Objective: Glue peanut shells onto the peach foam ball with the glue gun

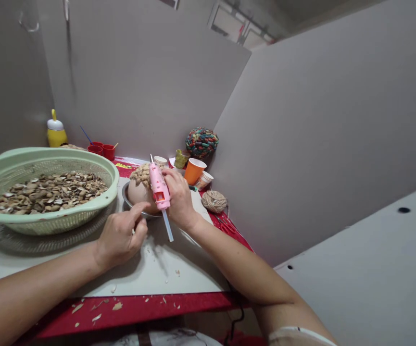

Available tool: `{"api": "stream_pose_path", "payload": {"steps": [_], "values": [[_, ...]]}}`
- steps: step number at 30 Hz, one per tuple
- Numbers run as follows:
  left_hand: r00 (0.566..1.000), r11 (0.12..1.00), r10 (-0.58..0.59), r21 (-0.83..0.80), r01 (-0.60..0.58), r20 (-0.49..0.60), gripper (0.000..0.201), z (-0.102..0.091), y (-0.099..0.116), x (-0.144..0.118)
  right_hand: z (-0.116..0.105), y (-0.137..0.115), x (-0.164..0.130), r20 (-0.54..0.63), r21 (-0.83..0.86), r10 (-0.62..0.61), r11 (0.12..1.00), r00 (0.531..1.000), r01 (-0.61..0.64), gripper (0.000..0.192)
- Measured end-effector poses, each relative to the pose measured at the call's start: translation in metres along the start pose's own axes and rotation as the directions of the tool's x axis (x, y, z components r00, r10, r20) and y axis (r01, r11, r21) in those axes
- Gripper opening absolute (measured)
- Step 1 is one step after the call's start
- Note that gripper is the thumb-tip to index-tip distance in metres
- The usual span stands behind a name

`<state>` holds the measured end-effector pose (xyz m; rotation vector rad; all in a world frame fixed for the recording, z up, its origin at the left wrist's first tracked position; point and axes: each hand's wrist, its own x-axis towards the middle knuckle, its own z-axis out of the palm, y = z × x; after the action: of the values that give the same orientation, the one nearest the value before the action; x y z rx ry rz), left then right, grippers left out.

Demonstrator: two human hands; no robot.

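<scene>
My right hand (181, 199) is wrapped round a pink hot glue gun (160, 186), its nozzle tilted up and away and a clear glue stick (168, 226) poking from its rear. Behind the gun, a pale rounded form (138, 193) rests in a metal bowl (125, 193). Its top is coated with overlapping nutshells (141, 175). My left hand (123, 237) is near the form's lower front, index finger extended and the other fingers curled. A tiny pale bit shows between its fingers, too small to name.
At left stands a green colander (112, 190) of loose shells (54, 192). Behind are red cups (108, 152) and a yellow bottle (56, 134). An orange paper cup (194, 171), a twine ball (214, 201) and a multicoloured ball (202, 142) stand right. Grey partitions (319, 125) enclose the table.
</scene>
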<state>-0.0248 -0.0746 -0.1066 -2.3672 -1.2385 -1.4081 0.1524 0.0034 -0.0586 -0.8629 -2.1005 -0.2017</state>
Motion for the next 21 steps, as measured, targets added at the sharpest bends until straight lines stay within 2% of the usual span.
{"api": "stream_pose_path", "payload": {"steps": [2,5,8,13,17,21], "values": [[0.99,0.989,0.138,-0.058,-0.138,-0.007,0.032,0.002,0.007,-0.004,0.001,0.002,-0.001,-0.015,-0.022,0.003,1.0,1.0,-0.003,0.018],[0.946,0.94,0.324,-0.119,-0.321,0.01,0.03,0.005,0.013,-0.009,0.003,0.006,0.0,-0.036,-0.043,-0.004,0.999,0.999,0.003,0.018],[0.917,0.909,0.395,-0.163,-0.382,0.055,0.032,0.007,0.014,-0.012,0.004,0.007,0.0,-0.053,-0.03,-0.03,0.999,0.998,0.028,0.02],[0.951,0.938,0.304,-0.189,-0.29,0.053,0.026,0.009,0.011,-0.012,0.0,0.005,-0.003,-0.039,0.06,-0.031,0.998,0.999,0.034,0.02],[0.994,0.95,0.112,-0.294,-0.102,0.016,0.019,0.007,0.011,-0.01,-0.012,0.003,-0.01,-0.077,0.215,0.003,0.977,0.997,0.014,0.02],[0.998,0.924,-0.048,-0.378,0.056,0.031,0.019,0.002,0.013,-0.005,-0.033,-0.003,-0.018,-0.159,0.285,0.102,0.957,0.982,-0.053,0.021]]}}
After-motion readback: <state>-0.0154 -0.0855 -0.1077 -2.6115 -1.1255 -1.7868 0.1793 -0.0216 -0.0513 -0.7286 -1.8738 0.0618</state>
